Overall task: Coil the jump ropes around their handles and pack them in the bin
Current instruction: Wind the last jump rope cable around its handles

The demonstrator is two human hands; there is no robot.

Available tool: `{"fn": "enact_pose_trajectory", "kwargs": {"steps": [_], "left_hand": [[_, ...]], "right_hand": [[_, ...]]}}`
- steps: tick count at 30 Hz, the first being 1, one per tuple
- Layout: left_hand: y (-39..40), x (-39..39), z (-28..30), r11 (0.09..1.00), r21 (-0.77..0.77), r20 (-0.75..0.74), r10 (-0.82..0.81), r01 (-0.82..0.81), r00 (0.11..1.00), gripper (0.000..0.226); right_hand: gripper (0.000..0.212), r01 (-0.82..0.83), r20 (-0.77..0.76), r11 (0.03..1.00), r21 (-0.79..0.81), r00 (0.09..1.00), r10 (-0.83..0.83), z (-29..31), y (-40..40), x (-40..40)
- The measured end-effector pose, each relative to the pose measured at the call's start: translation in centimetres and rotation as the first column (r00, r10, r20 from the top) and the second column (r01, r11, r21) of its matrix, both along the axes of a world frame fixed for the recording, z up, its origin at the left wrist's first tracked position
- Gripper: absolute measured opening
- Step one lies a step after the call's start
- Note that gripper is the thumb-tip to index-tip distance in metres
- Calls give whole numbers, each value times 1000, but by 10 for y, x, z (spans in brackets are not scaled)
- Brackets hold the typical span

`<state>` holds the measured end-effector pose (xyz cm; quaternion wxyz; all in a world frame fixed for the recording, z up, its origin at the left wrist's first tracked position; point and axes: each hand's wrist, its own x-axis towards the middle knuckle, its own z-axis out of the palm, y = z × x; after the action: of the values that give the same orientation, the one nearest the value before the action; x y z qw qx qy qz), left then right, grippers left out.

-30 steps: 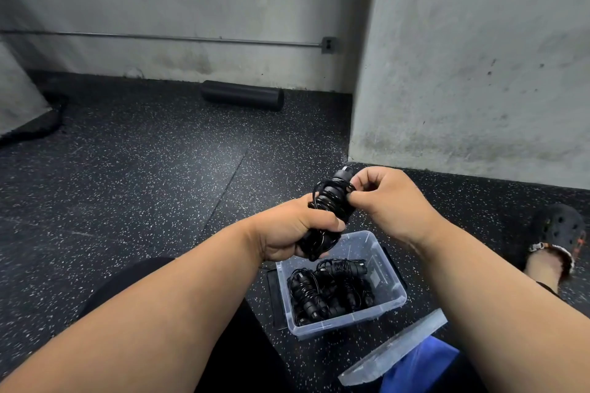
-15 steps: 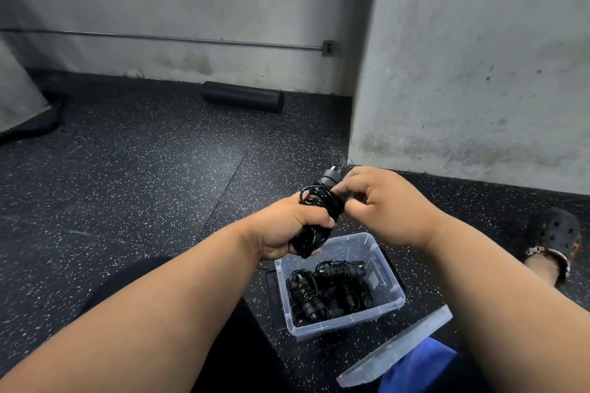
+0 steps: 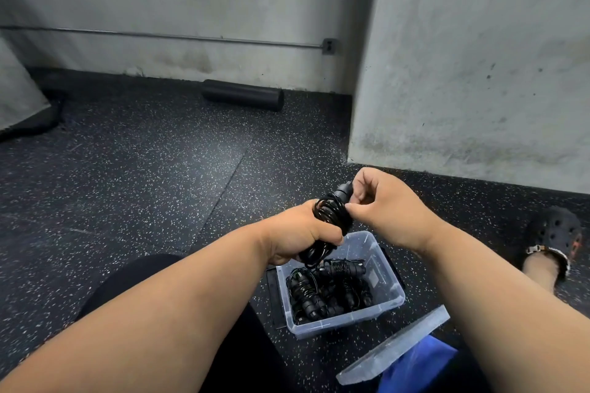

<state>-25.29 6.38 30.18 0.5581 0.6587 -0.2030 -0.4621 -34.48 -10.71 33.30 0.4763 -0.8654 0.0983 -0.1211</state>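
Moved: vs half a sec ago, right hand has opened off the handle tip, thumb and forefinger now nipping at the coil side; bundle sits a bit more upright. Bin not shifted.
Rope: black, wound round its handles, held in air above bin's far-left corner, not in it yet.
Left hand: fist round lower half of bundle, thumb across the turns; prob. clamps coils so they don't spring loose.
Right hand: fingers curled, pinching at the top turns near handle end; looks like tucking the last bit of cord. Exact strand held: can't tell.
Bin: clear plastic, on floor betw. the legs, directly under hands, so drop is short. Several wound ropes already inside.
Lid: off, lying tilted just beside bin's near-right, out of the way for packing.
Step (est.): securing final wrap; next, lower into bin.
Other: roller by far wall, shoe at right.
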Motion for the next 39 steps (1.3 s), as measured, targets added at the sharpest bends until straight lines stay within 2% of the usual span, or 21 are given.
{"fn": "enact_pose_trajectory", "kwargs": {"steps": [4, 11, 15, 16, 18, 21, 24, 27, 33, 39], "left_hand": [[-2, -1, 4, 1000, -22, -79, 8, -10, 997, 52], [-3, 4, 14, 998, -64, -184, -18, 7, 983, 49], [-2, 4, 16, 996, -85, -191, -35, 19, 981, 53], [-1, 4, 16, 996, -92, -188, -26, 9, 982, 58], [1, 5, 15, 996, -94, -177, -16, -1, 984, 67], [4, 5, 15, 995, -97, -223, -29, 7, 974, 70], [2, 2, 17, 994, -107, -307, -28, -6, 951, 66], [0, -2, 15, 997, -76, -294, -10, -13, 956, 60], [2, 4, 14, 997, -29, -249, 66, -75, 966, 44], [-5, 2, 12, 998, 12, -241, 65, -64, 968, 43]], "right_hand": [[24, 143, 65, 983, -116, 989, -136, -7, 3, 4], [14, 422, 240, 902, -94, 889, -391, -10, 13, 7], [14, 476, 179, 867, 146, 850, -496, -8, 11, 12], [14, 474, 160, 861, 185, 850, -503, -7, 11, 12], [11, 451, 166, 881, 140, 867, -470, -6, 12, 11], [9, 393, 240, 919, -40, 896, -373, -5, 19, 7], [11, 382, 319, 885, -265, 901, -293, -9, 31, 7], [15, 361, 334, 860, -360, 911, -242, -14, 35, 8], [17, 339, 382, 878, -339, 902, -200, -11, 31, 2], [8, 389, 300, 912, -132, 892, -338, -5, 5, 4]]}}
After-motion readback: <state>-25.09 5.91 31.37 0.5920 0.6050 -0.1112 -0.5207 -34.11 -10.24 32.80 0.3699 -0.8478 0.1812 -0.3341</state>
